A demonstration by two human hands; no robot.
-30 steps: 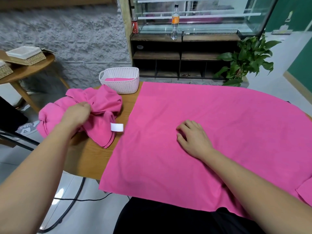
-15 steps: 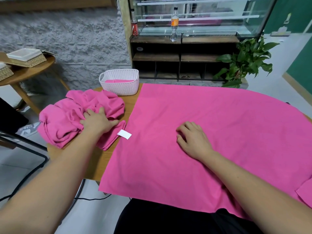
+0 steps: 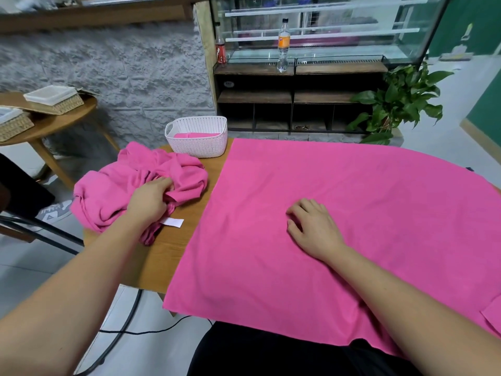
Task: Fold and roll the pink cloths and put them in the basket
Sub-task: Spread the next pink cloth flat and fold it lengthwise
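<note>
A large pink cloth (image 3: 352, 218) lies spread flat over most of the wooden table (image 3: 173, 248), its near edge hanging over the front. My right hand (image 3: 311, 229) rests on it near the middle, fingers loosely bent. At the table's left end lies a crumpled pile of pink cloths (image 3: 119, 191) with a white label (image 3: 172, 222). My left hand (image 3: 151, 198) is on that pile, fingers curled into its folds. A white woven basket (image 3: 199, 138) stands at the far left corner with a pink cloth (image 3: 193, 135) inside.
A round side table (image 3: 54, 123) with wicker trays stands to the left. Behind the table are a dark shelf unit (image 3: 292, 99) with bottles and a potted plant (image 3: 398, 104). A black chair frame (image 3: 40, 226) and cable run beside the table's left edge.
My left hand moved from the pile's left part to its right side and now digs into the folds. The pile has shifted slightly. My right hand has stayed put.
</note>
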